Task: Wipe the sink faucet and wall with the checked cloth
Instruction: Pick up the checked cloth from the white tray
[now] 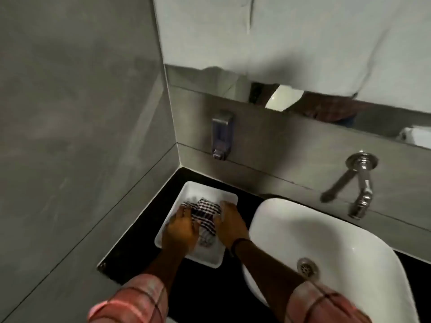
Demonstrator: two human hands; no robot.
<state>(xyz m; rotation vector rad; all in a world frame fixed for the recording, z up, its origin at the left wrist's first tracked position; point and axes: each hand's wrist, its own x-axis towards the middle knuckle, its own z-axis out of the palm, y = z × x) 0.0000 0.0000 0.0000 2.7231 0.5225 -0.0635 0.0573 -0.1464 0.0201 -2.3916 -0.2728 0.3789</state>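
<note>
The checked cloth (pixel 206 214), dark and white, lies crumpled in a white rectangular tray (pixel 211 191) on the black counter, left of the sink. My left hand (pixel 180 229) rests on the cloth's left side with fingers curled into it. My right hand (pixel 229 223) grips its right side. The chrome faucet (pixel 362 185) juts from the grey wall (pixel 279 145) above the white sink (pixel 326 241), well to the right of both hands.
A soap dispenser (pixel 221 135) is fixed to the wall above the tray. A mirror (pixel 291 54) runs above the wall strip. A grey side wall (pixel 81 113) closes the left. The black counter (pixel 140 241) ends near my sleeves.
</note>
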